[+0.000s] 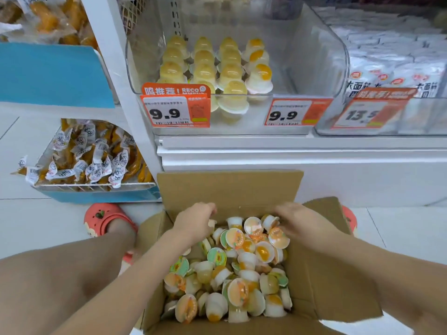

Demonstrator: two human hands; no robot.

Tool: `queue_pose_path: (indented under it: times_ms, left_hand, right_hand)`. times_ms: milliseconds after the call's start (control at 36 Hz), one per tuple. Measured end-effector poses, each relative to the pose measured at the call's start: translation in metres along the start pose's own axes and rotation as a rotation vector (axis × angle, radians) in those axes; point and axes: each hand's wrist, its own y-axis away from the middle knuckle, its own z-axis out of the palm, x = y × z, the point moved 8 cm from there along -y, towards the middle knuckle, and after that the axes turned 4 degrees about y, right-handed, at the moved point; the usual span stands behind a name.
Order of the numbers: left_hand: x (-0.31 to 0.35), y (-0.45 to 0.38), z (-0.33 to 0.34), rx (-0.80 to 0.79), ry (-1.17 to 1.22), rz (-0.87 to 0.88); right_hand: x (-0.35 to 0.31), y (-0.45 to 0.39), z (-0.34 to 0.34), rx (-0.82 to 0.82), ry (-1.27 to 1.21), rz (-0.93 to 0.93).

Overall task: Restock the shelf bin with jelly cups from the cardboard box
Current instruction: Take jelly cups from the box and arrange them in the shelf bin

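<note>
An open cardboard box [232,187] stands on the floor below me, filled with several loose jelly cups [242,269]. Both my arms reach into its far end. My left hand [196,220] has its fingers curled down round a white jelly cup [212,223] at the top of the pile. My right hand [298,217] lies palm down with its blurred fingertips at a cup [269,221]; its grip is hidden. Above, the clear shelf bin [321,56] holds rows of jelly cups [227,66] on its left side, while its right side is bare.
Price tags reading 9.9 [175,112] hang on the bin's front. A neighbouring bin [396,68] of white packets is at the right. A wire basket of wrapped snacks [94,155] stands at the left. My foot in a red clog [106,218] is beside the box.
</note>
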Motion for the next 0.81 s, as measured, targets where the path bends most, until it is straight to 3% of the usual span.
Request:
queue_pose_path:
  times_ms: [139,361,639,806]
  left_hand:
    - [-0.018,-0.009,0.052,-0.063,0.037,-0.046]
    - [-0.018,-0.039,0.126,-0.042,0.169,-0.038]
    - [-0.004,-0.076,0.155,0.006,0.164,0.028]
    - [-0.004,-0.074,0.15,0.074,0.317,0.064]
  right_hand:
    - [0.018,-0.007,0.066,-0.208,0.049,0.129]
    - [0.041,-0.014,0.117,-0.205,0.219,0.413]
    - [0.047,-0.037,0.134,-0.184,0.332,0.401]
    - [0.048,-0.028,0.127,-0.109,0.102,0.4]
